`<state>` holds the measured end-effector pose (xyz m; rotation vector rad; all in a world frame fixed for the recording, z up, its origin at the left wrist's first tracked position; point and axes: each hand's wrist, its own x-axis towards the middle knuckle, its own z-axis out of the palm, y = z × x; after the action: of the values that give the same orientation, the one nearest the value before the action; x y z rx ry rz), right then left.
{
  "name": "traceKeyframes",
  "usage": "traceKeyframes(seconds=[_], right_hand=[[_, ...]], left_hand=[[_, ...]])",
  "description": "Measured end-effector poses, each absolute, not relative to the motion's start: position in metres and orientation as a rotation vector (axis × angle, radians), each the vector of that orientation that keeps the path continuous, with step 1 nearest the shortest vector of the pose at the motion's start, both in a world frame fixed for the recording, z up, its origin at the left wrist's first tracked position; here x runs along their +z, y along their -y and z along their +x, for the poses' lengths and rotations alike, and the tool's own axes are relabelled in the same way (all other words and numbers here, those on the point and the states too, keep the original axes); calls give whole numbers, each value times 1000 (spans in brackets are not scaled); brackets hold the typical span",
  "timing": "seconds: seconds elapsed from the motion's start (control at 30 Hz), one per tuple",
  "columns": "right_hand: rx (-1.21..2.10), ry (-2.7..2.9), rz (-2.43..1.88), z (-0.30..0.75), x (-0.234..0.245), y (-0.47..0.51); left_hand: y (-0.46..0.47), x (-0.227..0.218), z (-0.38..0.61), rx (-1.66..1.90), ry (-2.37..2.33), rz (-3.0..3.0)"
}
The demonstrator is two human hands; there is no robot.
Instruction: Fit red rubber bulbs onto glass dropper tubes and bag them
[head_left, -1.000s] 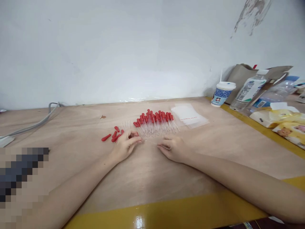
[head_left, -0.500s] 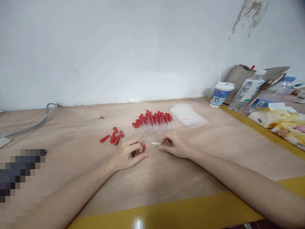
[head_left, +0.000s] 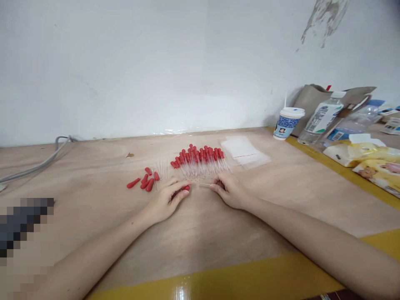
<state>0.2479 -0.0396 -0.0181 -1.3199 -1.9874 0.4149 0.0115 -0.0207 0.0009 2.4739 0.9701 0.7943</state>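
Between the thumb and fingers of my left hand (head_left: 167, 200) is a red rubber bulb (head_left: 186, 188). My right hand (head_left: 229, 189) pinches a thin clear glass dropper tube (head_left: 205, 185), one end of which points left toward the bulb; a small gap separates the two. Just behind my hands lies a pile of droppers (head_left: 200, 158), red bulbs on their far ends and glass tips toward me. Several loose red bulbs (head_left: 150, 184) rest left of my left hand, beside a few bare glass tubes (head_left: 162, 168).
Clear plastic zip bags (head_left: 245, 151) lie right of the pile. At the back right stand a paper cup (head_left: 286, 124), a plastic bottle (head_left: 321, 118) and a grey-brown bag (head_left: 308, 100), near a yellow tissue pack (head_left: 379, 171). A grey cable (head_left: 43, 160) runs along the left.
My left thumb has closed against the fingers around the red bulb. My right fingers have tightened on the glass tube, now held more plainly. The view has shifted slightly.
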Motion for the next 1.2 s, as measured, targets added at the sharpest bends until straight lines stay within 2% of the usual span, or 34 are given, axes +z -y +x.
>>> traceKeyframes(seconds=[0.13,0.33,1.0,1.2], right_hand=[[473,1881,-1285,249,-21,38],[401,1900,-1201,249,-19,40],[362,1991,-1016,233,-16,50],[352,1970,-1056,235,-16,50]], left_hand=[[21,-4,17,923,-861,2068],[24,-6,22,901,-838,1731],[25,-3,26,925,-953,1979],[22,-11,23,966,-906,1889]])
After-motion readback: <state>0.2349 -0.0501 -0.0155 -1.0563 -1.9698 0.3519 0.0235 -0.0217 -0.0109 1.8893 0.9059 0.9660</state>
